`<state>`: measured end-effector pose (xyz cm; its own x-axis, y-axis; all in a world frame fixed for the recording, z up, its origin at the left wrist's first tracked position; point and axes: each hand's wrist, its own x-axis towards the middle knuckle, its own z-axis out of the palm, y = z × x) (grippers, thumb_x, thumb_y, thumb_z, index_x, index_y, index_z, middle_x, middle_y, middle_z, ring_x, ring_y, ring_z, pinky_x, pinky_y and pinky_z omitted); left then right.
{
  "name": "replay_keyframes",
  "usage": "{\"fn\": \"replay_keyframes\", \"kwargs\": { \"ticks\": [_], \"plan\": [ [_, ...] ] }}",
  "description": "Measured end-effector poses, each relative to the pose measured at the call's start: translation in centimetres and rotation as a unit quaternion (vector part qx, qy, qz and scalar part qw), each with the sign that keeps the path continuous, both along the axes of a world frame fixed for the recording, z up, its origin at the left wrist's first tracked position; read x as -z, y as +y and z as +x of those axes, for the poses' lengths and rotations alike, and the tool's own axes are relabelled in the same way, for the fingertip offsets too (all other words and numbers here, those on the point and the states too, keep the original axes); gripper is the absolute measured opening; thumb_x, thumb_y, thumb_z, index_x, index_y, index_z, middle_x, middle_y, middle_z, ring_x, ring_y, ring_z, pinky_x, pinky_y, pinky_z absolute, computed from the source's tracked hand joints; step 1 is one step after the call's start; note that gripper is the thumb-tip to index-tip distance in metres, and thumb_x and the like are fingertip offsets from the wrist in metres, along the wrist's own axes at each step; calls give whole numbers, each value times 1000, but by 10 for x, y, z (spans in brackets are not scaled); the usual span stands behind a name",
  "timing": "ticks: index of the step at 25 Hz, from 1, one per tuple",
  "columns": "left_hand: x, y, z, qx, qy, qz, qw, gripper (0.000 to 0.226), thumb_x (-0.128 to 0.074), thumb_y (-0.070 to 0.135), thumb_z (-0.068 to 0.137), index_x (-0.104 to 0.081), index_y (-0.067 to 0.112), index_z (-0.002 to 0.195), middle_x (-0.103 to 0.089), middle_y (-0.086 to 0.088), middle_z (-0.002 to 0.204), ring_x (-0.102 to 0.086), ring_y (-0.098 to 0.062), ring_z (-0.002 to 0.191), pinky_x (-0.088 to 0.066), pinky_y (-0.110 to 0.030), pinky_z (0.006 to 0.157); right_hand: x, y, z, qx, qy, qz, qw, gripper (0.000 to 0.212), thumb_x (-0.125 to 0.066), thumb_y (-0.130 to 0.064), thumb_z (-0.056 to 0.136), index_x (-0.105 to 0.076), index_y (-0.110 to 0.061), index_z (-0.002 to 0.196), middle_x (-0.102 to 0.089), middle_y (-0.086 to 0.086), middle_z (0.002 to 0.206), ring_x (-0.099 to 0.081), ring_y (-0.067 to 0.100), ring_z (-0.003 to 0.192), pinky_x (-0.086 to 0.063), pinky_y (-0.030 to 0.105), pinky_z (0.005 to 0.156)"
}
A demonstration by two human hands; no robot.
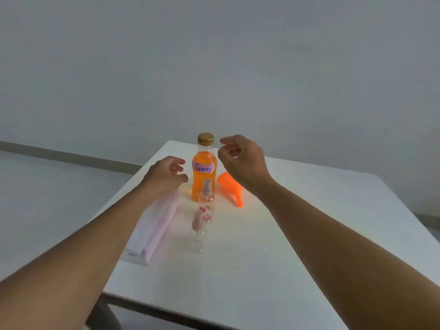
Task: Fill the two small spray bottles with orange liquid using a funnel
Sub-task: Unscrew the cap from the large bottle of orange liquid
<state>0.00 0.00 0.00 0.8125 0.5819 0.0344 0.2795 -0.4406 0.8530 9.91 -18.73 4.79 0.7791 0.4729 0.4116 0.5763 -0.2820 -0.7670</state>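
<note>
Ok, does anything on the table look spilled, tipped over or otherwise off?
Only the orange funnel: it lies on its side right of the capped orange bottle, spout toward the near edge. Both small spray bottles stand upright, and no spilled liquid shows on the table.

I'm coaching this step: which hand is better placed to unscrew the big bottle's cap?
Likely the right hand: it is beside the gold cap, at its height; the left hand is lower, by the label.

Blurry nearer spray bottle [197,234]
</note>
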Motion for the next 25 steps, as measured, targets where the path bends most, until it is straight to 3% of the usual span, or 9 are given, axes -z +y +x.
{"fn": "replay_keyframes", "kwargs": {
  "ticks": [2,4,6,9,13,16,18,21,25],
  "plan": [
    [6,8,15,58,48,37,996,67,-83,29,69,-55,23,130,-62,4,121,-56,-16,116,-48,-41,102,-7,22,13,-6,1,-40,999,43,-70,-36,91,-64,-19,130,-67,-5,110,-65,9,96,-53,19,75],
    [10,12,30,118,95,59,987,77,-87,46,59,-56,28,127,-63,8,121,-58,-13,114,-49,-41,100,-15,40,26,-27,-38,-104,993,47,-71,-40,91,-64,-18,131,-68,-2,115,-64,13,102,-45,12,69],
    [15,16,44,165,109,82,977,67,-87,54,58,-61,34,116,-68,11,114,-62,-10,108,-51,-39,97,-21,50,33,-55,-96,-159,981,42,-70,-39,92,-69,-14,126,-69,-2,110,-65,12,94,-41,9,64],
    [14,15,56,207,94,84,970,41,-87,44,66,-67,33,100,-72,10,103,-66,-11,99,-51,-34,92,-31,54,38,-74,-115,-192,972,38,-72,-44,91,-75,-10,109,-70,-4,97,-63,4,64,-47,14,56],
    [14,14,62,209,89,104,968,36,-84,51,59,-66,32,83,-73,4,93,-65,-12,88,-51,-32,84,-33,59,41,-62,-126,-204,969,35,-75,-41,90,-79,-8,98,-76,0,91,-69,10,73,-56,26,65],
    [18,12,62,193,92,115,970,30,-87,46,64,-65,32,80,-71,10,83,-66,-10,82,-48,-25,72,-39,59,38,-76,-132,-236,960,27,-72,-33,94,-80,-8,100,-77,-4,88,-70,8,75,-63,32,73],
    [19,15,63,192,100,126,968,28,-86,46,64,-67,29,76,-70,10,75,-66,-11,76,-46,-23,66,-44,57,37,-96,-153,-264,948,24,-68,-29,97,-80,-9,103,-70,-13,78,-65,2,70,-58,24,65],
    [16,16,65,204,117,133,963,30,-86,47,63,-68,27,77,-71,7,73,-66,-13,75,-47,-24,67,-48,55,38,-105,-174,-289,935,21,-65,-24,99,-78,-13,111,-53,-26,72,-54,-6,65,-35,4,54],
    [17,19,65,213,127,117,962,31,-87,48,61,-69,27,75,-70,7,71,-67,-14,76,-48,-24,68,-50,53,39,-120,-192,-307,924,18,-66,-15,98,-76,-10,112,-62,-19,80,-61,-1,76,-35,4,57]
  ]
}}
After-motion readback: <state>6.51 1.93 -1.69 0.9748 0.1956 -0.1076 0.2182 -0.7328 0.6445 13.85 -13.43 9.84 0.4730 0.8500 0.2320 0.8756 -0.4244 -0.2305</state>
